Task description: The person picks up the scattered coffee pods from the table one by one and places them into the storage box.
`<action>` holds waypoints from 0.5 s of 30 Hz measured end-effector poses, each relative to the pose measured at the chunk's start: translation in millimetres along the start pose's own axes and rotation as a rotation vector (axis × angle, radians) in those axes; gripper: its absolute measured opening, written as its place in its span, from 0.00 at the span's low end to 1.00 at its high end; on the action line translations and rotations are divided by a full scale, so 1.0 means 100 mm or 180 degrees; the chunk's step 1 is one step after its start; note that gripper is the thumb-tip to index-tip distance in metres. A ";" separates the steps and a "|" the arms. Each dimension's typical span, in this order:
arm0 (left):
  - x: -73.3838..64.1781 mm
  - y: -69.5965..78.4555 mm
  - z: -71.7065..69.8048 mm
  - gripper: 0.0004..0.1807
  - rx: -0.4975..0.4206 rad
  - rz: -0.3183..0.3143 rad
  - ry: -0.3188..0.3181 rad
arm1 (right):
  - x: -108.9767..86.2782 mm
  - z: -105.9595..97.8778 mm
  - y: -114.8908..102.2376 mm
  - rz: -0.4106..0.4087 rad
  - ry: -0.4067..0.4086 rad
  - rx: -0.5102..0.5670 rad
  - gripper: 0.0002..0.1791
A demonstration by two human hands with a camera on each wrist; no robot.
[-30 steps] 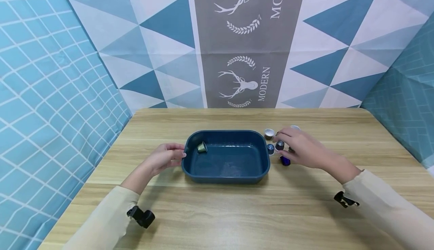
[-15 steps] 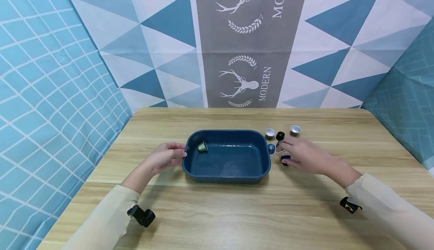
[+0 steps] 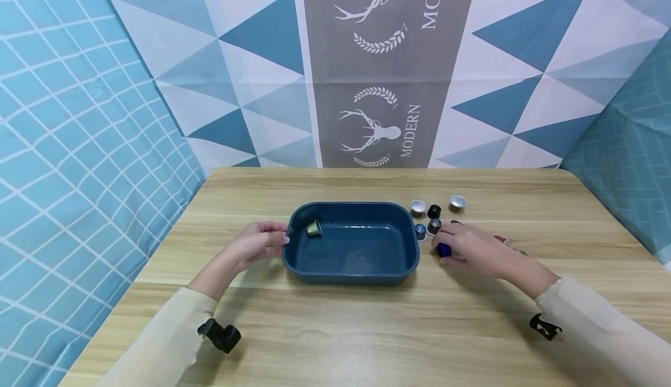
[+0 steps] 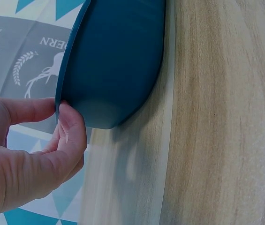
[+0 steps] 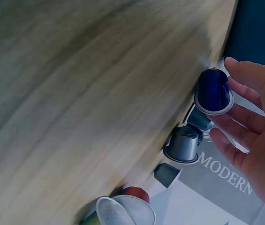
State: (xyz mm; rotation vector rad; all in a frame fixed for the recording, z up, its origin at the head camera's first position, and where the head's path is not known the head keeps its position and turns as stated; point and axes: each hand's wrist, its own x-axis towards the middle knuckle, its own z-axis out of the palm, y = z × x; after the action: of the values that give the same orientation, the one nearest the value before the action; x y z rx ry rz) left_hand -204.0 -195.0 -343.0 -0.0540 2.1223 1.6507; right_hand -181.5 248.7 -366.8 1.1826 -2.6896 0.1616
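Observation:
My left hand pinches the left rim of a dark blue plastic tray, thumb on one side of the wall and fingers on the other, as the left wrist view shows. Inside the tray's left end lies a green-gold coffee capsule. To the right of the tray, my right hand is at a dark blue coffee capsule on the table. Its thumb and fingers are spread around that capsule; a firm grip is not visible. A grey-black capsule and a blue capsule stand just beyond the fingers.
Behind them are a black capsule and two with silver lids, one nearer the tray, the other farther right. A red capsule and several others lie beside the right hand, partly hidden in the head view. Patterned cloth hangs behind the table.
My right hand has moved from the grey-black capsule towards me and slightly right, to the dark blue one, uncovering the capsules behind. The left hand keeps its hold on the tray.

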 end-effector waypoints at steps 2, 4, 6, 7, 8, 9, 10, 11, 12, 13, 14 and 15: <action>0.00 -0.01 0.00 0.24 -0.0005 -0.0002 0.0000 | -0.01 0.02 0.00 0.0008 -0.0012 0.0013 0.14; 0.00 -0.01 0.00 0.24 -0.0003 -0.0009 -0.0003 | -0.02 0.03 0.00 0.0007 -0.0021 0.0022 0.14; 0.01 -0.01 0.00 0.23 0.0005 -0.0007 -0.0005 | -0.02 0.04 0.01 -0.0006 -0.0016 0.0026 0.14; 0.01 -0.01 0.01 0.23 0.0004 -0.0004 -0.0003 | -0.02 0.04 0.01 -0.0013 -0.0010 0.0029 0.14; 0.01 -0.01 0.01 0.23 -0.0002 -0.0003 -0.0002 | -0.03 0.05 0.02 -0.0021 0.0004 0.0027 0.15; 0.01 -0.01 0.01 0.23 -0.0002 0.0003 -0.0013 | -0.02 0.05 0.02 -0.0026 0.0015 0.0022 0.15; 0.01 0.00 0.01 0.23 -0.0004 0.0012 -0.0024 | -0.02 0.05 0.02 -0.0031 0.0025 0.0018 0.15; 0.01 0.00 0.01 0.24 -0.0006 0.0023 -0.0031 | -0.03 0.06 0.03 -0.0034 0.0044 0.0009 0.15; 0.01 0.00 0.01 0.24 -0.0017 0.0029 -0.0032 | -0.03 0.06 0.03 -0.0034 0.0047 0.0004 0.15; 0.01 0.00 0.01 0.24 -0.0020 0.0033 -0.0041 | -0.03 0.06 0.03 -0.0031 0.0049 0.0006 0.15; 0.01 0.00 0.01 0.24 -0.0020 0.0037 -0.0052 | -0.03 0.07 0.03 -0.0030 0.0051 0.0006 0.16; 0.00 0.00 0.01 0.24 -0.0013 0.0045 -0.0063 | -0.03 0.07 0.03 -0.0029 0.0049 0.0010 0.16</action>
State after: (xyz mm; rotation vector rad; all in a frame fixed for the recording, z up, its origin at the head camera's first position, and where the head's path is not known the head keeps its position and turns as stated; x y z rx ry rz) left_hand -204.0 -194.1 -343.6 -0.0239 2.1092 1.6569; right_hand -182.7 252.1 -374.6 1.1894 -2.6713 0.1730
